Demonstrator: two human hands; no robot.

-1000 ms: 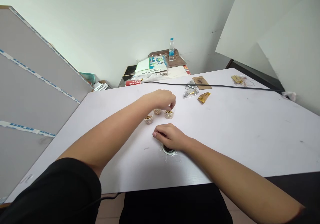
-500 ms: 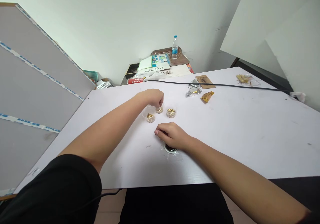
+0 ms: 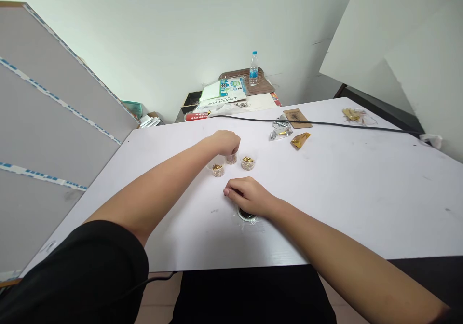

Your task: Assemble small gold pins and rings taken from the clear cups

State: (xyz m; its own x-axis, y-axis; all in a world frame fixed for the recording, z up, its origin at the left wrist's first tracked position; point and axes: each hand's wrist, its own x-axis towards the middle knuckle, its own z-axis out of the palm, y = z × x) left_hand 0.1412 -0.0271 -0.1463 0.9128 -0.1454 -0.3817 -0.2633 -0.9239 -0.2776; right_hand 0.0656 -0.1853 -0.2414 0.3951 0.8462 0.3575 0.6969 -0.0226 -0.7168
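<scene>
My left hand (image 3: 228, 143) reaches down into the back one of three small clear plastic cups, its fingers bent and pinched together. Their tips are hidden in that cup (image 3: 231, 159), so what they hold does not show. A second cup (image 3: 218, 172), left and nearer, holds small gold-coloured metal pieces too small to name. More such pieces fill the cup on the right (image 3: 248, 165). My right hand (image 3: 249, 195) rests on the white table, closed loosely with thumb against forefinger; anything inside is hidden. Under its wrist is a round cable hole (image 3: 248, 215) with a pale rim.
A black cable (image 3: 325, 123) crosses the back of the table (image 3: 347, 184). Near it lie a silver packet (image 3: 281, 133), a gold packet (image 3: 300, 140) and a brown card (image 3: 298, 117). A bag of gold pieces (image 3: 353, 115) lies far right. Partition panels (image 3: 43, 97) stand at left.
My left hand has shifted slightly right and lower into the back cup. My right hand has stayed in place.
</scene>
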